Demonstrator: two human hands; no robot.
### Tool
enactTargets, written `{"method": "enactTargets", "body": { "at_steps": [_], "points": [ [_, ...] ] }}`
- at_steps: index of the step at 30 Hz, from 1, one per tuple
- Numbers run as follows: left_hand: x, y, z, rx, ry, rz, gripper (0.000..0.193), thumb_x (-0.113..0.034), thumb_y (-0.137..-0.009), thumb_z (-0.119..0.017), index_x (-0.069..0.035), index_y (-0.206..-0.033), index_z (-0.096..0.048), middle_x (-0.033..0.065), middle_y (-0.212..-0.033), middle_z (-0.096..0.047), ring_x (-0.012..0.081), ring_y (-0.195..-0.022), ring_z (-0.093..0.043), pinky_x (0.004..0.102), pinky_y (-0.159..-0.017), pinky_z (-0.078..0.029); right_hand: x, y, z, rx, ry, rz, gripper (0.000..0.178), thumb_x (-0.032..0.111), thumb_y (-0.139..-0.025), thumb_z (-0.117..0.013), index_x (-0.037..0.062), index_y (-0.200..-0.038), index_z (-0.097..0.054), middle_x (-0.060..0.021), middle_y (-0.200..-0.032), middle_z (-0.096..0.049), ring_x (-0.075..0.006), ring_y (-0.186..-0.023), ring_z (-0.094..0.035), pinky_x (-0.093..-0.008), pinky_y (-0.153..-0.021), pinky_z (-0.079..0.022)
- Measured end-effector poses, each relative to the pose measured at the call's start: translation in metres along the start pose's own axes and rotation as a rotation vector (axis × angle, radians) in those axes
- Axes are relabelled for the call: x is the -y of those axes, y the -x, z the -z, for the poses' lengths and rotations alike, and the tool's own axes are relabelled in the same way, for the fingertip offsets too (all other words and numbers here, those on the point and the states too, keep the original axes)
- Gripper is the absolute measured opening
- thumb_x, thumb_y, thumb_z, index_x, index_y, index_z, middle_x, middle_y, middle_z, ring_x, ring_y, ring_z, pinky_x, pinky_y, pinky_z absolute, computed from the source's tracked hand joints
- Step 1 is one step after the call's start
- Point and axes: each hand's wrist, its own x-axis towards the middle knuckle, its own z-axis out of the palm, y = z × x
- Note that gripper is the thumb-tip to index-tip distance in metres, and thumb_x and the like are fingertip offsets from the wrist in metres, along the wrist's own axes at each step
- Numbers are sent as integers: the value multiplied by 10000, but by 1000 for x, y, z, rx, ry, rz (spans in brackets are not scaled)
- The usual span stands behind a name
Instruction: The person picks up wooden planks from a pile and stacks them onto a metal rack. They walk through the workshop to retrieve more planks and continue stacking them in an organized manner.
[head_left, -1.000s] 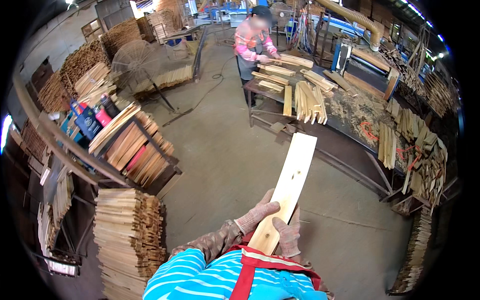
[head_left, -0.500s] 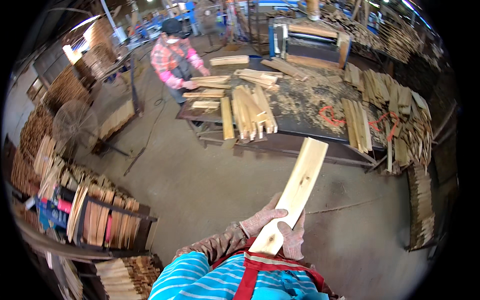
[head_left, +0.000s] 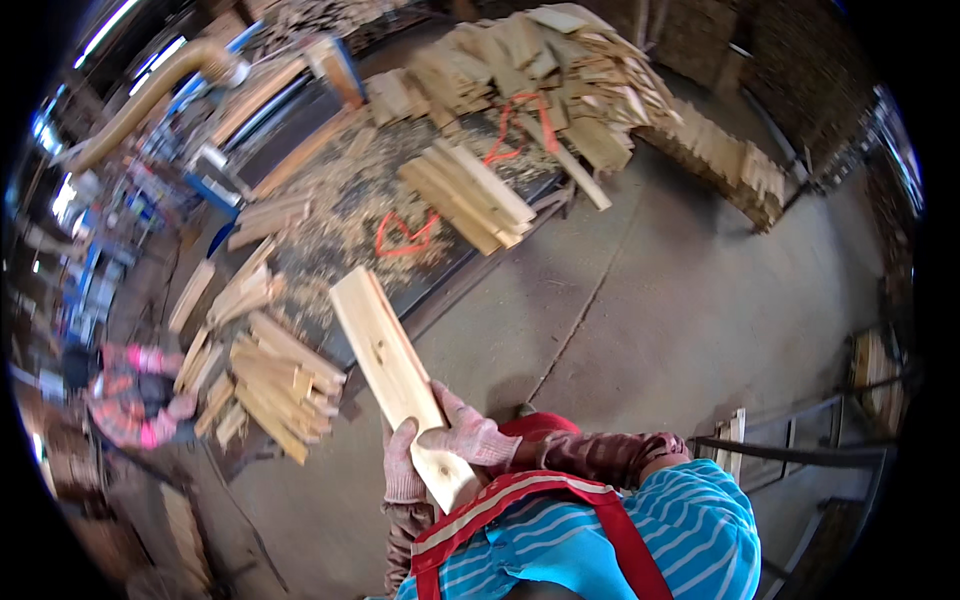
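I hold a pale wooden plank point(head_left: 385, 350) in both gloved hands, close to my chest. My left hand point(head_left: 403, 468) grips its near end from the left side. Lying over the board from the right, my right hand point(head_left: 470, 436) closes on its edge. The plank tilts up and away to the left, and its far end reaches over the edge of a dark worktable point(head_left: 455, 275). The table is strewn with sawdust and carries a stack of short planks point(head_left: 470, 192) and a red strap point(head_left: 400, 236).
More wood pieces point(head_left: 270, 380) are heaped at the table's left end, where another person in a pink plaid shirt point(head_left: 130, 405) works. A long duct pipe point(head_left: 150, 90) runs at top left. Stacked boards point(head_left: 720, 150) stand at top right, a metal rack point(head_left: 800, 450) at right.
The view has swung round: the worktable now lies up and left, and the other person has shifted from the top to the left edge. Both hands still grip the plank.
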Motion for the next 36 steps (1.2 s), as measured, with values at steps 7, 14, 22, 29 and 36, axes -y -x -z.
{"method": "enactTargets", "body": {
  "at_steps": [7, 14, 22, 29, 36],
  "points": [
    [-33, -128, 7, 95, -46, 232, 748, -392, -903, -664, -21, -1489, -385, 201, -1325, -559, 326, -1144, -618, 425, -980, -541, 30, -95, 37, -220, -61, 12, 971, 414, -777, -730, 97, -1587, -298, -225, -1484, -493, -347, -1401, -466, -397, -1146, -389],
    [-95, -203, -101, 275, -38, 500, 806, -571, -954, -538, -15, -1511, -365, 197, -1354, -525, 323, -1214, -559, 448, -1070, -468, 81, -150, 72, -416, 16, 68, 947, 501, -870, -685, 58, -1594, -263, -240, -1506, -467, -349, -1407, -454, -389, -1140, -386],
    [-65, -353, -125, 343, -347, 494, 711, -555, -970, -549, -35, -1442, -445, 170, -1272, -611, 330, -1094, -635, 465, -958, -543, 76, -117, 153, -567, 244, -89, 702, 503, -967, -598, 41, -1483, -480, -208, -1432, -569, -351, -1304, -567, -399, -1089, -453],
    [-18, -390, -172, 268, -246, 492, 639, -508, -986, -550, -40, -1418, -488, 143, -1243, -640, 297, -1080, -653, 456, -927, -563, 30, -80, 288, -591, 245, -210, 691, 528, -952, -591, 88, -1478, -504, -187, -1391, -615, -329, -1278, -596, -403, -1085, -454],
    [34, -439, -206, 134, -199, 325, 578, -413, -987, -589, -14, -1396, -499, 153, -1223, -656, 296, -1023, -684, 423, -868, -591, 83, -94, 456, -572, 390, -118, 671, 508, -935, -641, 74, -1437, -538, -220, -1338, -638, -339, -1211, -641, -402, -1005, -515]
  ]
}}
